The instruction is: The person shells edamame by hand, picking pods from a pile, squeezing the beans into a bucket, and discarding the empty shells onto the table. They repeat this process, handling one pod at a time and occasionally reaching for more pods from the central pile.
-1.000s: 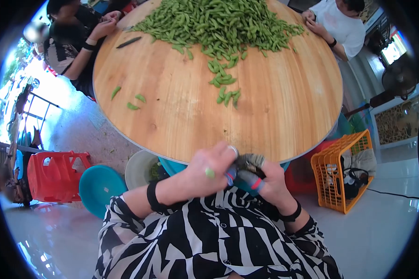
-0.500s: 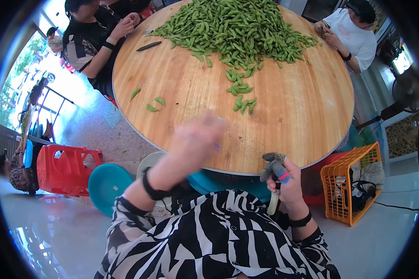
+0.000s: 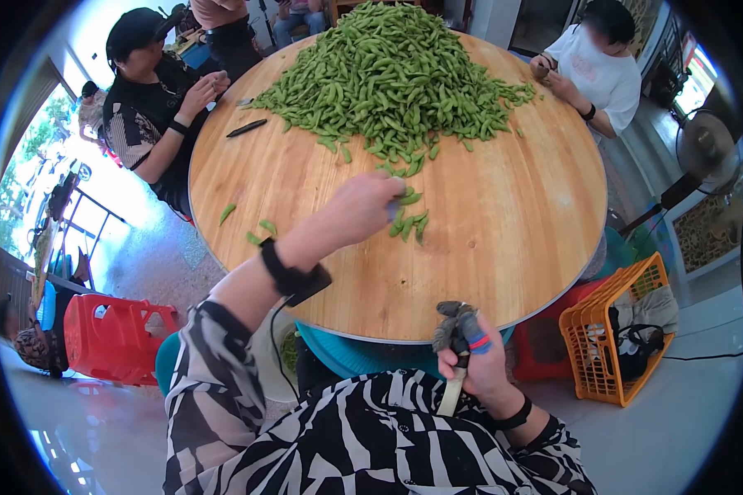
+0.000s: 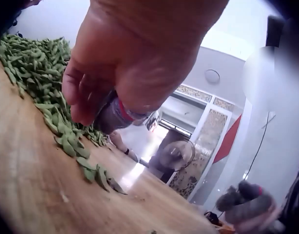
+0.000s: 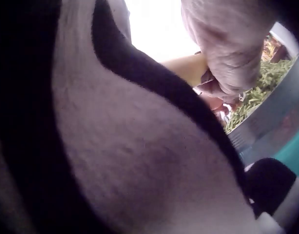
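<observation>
Pods (image 3: 388,87) are piled on the bench (image 3: 330,285), likely for reaching. Above it, any pinch by the left hand (image 3: 362,208) cannot be told; beside it, a handle (image 3: 451,398) is wrapped by the right hand's (image 3: 485,367) fingers.

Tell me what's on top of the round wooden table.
On the table are a heap of green pods, some loose pods and a slim dark object. The heap covers the wood beneath it; in the head view, the left hand hides another patch.
</observation>
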Tool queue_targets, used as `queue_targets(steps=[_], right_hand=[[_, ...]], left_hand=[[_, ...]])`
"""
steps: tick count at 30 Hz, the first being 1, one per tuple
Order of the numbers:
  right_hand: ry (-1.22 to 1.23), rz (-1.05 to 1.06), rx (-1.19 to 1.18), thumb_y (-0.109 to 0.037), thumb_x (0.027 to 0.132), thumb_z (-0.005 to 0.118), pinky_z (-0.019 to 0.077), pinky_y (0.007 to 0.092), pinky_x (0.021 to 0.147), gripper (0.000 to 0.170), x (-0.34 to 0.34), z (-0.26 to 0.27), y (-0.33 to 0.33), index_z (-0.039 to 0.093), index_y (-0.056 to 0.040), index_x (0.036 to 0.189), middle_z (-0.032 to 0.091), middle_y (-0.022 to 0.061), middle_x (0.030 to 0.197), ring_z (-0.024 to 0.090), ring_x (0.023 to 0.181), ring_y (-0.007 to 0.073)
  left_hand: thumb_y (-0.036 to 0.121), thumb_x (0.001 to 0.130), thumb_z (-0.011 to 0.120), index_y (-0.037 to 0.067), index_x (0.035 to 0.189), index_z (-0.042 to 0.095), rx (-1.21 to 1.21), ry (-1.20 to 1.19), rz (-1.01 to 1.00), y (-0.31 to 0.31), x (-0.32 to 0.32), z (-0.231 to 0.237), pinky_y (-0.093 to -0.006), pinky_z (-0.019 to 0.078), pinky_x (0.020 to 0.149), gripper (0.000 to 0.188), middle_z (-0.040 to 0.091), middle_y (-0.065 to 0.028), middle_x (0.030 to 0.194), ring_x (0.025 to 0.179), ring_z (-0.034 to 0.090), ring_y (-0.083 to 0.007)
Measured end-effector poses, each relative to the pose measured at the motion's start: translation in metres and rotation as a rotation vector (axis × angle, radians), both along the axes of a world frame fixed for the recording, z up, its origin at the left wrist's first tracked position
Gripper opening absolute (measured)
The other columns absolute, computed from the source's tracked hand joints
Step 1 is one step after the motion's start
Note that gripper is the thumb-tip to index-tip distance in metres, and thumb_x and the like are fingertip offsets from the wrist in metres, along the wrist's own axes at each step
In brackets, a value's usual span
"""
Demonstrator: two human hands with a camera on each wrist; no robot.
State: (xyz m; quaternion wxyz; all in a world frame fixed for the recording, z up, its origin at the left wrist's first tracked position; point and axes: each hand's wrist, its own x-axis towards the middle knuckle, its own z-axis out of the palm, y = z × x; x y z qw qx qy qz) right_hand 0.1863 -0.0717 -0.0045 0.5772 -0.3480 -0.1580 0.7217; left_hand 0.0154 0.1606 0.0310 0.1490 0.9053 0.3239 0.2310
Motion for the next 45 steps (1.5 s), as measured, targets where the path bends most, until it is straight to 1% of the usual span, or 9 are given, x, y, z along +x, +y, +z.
queue_targets(steps=[5,7,11,17,19,22,25,38,45], right_hand=[[-0.167,0.069,0.073,-0.029,0.101,0.031,0.0375,0.0251,0.039,0.038,-0.002,0.001,-0.001,0.044,-0.0009,0.122,0.058,0.0153,0.079,0.045,0.052,0.0139],[-0.161,0.07,0.071,-0.029,0.101,0.031,0.0371,0.0247,0.039,0.038,0.003,0.0,-0.002,0.044,-0.0009,0.123,0.058,0.0152,0.079,0.045,0.052,0.0137],[-0.023,0.099,0.073,-0.021,0.1,0.037,0.0373,0.0214,0.042,0.033,0.004,0.003,-0.003,0.044,-0.0008,0.125,0.058,0.0117,0.081,0.046,0.057,0.0108],[-0.275,0.205,0.196,-0.019,0.1,0.036,0.0358,0.0193,0.042,0.035,0.004,0.011,0.013,0.042,-0.0007,0.129,0.058,0.0087,0.079,0.046,0.054,0.0079],[-0.343,0.148,0.23,-0.017,0.099,0.036,0.0356,0.0191,0.043,0.035,0.004,0.017,0.024,0.042,-0.0007,0.13,0.058,0.0084,0.079,0.045,0.053,0.0075],[-0.408,0.085,0.261,-0.014,0.098,0.035,0.0359,0.0189,0.043,0.037,0.0,0.023,0.036,0.04,-0.0017,0.133,0.058,0.0084,0.079,0.045,0.051,0.007],[-0.324,0.014,0.263,-0.01,0.097,0.036,0.0372,0.019,0.043,0.039,-0.009,0.023,0.042,0.038,-0.0034,0.136,0.058,0.0086,0.079,0.044,0.049,0.007],[-0.342,0.113,0.293,-0.025,0.098,0.04,0.0356,0.0204,0.04,0.037,-0.018,0.01,0.034,0.043,-0.0034,0.128,0.05,0.007,0.063,0.043,0.045,0.0097],[-0.485,0.122,0.299,-0.009,0.096,0.042,0.0346,0.0175,0.043,0.036,-0.013,0.021,0.028,0.047,-0.0038,0.131,0.058,0.0049,0.074,0.043,0.049,0.0037]], left_hand=[[0.004,0.073,0.059,0.0,0.084,0.059,0.224,0.08,-0.028,0.035,0.035,-0.024,-0.043,0.0472,0.077,0.012,0.058,-0.0167,0.095,0.092,0.057,-0.0359],[0.004,0.073,0.061,0.0,0.087,0.059,0.086,0.319,0.065,0.04,0.031,-0.023,-0.041,0.0465,0.081,0.015,0.056,-0.0165,0.101,0.097,0.053,-0.0353],[0.006,0.074,0.061,0.0,0.089,0.058,-0.067,0.299,0.195,0.037,0.005,-0.033,-0.04,0.0457,0.082,0.017,0.057,-0.0166,0.101,0.094,0.053,-0.0354],[0.005,0.079,0.06,-0.002,0.092,0.057,0.073,0.077,0.171,0.011,-0.023,-0.028,-0.0387,0.0471,0.072,0.015,0.059,-0.0155,0.087,0.084,0.058,-0.0313],[0.007,0.081,0.063,-0.001,0.099,0.058,-0.449,-0.267,0.154,-0.01,-0.025,-0.014,-0.0289,0.0469,0.062,0.02,0.062,-0.0081,0.083,0.076,0.061,-0.0183],[0.008,0.083,0.066,0.002,0.104,0.057,-0.853,-0.546,0.111,-0.053,-0.016,-0.003,-0.0213,0.0439,0.058,0.024,0.062,-0.0021,0.083,0.071,0.059,-0.0089],[0.005,0.083,0.067,0.003,0.105,0.057,-0.965,-0.79,0.044,-0.092,-0.005,-0.006,-0.0189,0.0428,0.055,0.025,0.063,-0.0025,0.085,0.07,0.059,-0.0084],[-0.005,0.084,0.062,0.002,0.107,0.05,-1.01,-0.917,0.014,-0.123,-0.002,-0.017,-0.0252,0.0462,0.082,0.026,0.06,-0.0048,0.094,0.09,0.057,-0.0109],[-0.004,0.085,0.061,0.001,0.107,0.05,-0.882,-0.956,0.025,-0.138,-0.003,-0.019,-0.0262,0.047,0.082,0.026,0.061,-0.0057,0.095,0.09,0.058,-0.0112]])
